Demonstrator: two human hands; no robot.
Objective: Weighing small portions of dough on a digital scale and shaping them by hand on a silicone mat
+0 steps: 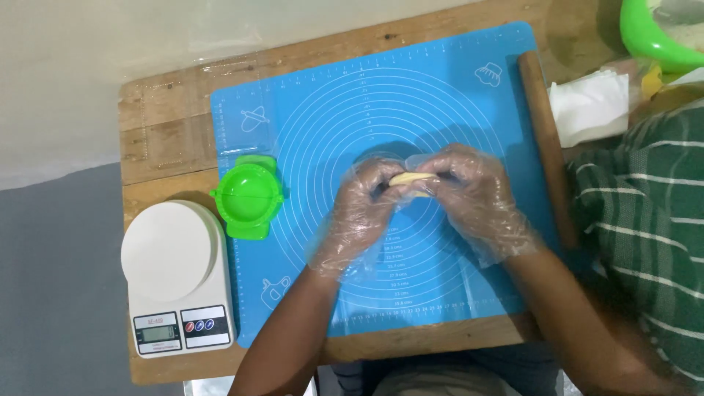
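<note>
A wooden table (pixel 169 139) carries a blue baking mat (pixel 330 95), white kitchen scale (pixel 176 271), rolling pin (pixel 546 139) and napkins (pixel 590 106).

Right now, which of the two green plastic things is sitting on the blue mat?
The round green press mould, on the blue mat's left edge beside the white scale. The green bowl stands off the mat, at the top right corner.

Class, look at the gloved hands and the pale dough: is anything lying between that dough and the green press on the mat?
Nothing visible does. The left hand and right hand hold the dough above the blue mat. Between it and the green press lies only bare mat.
</note>
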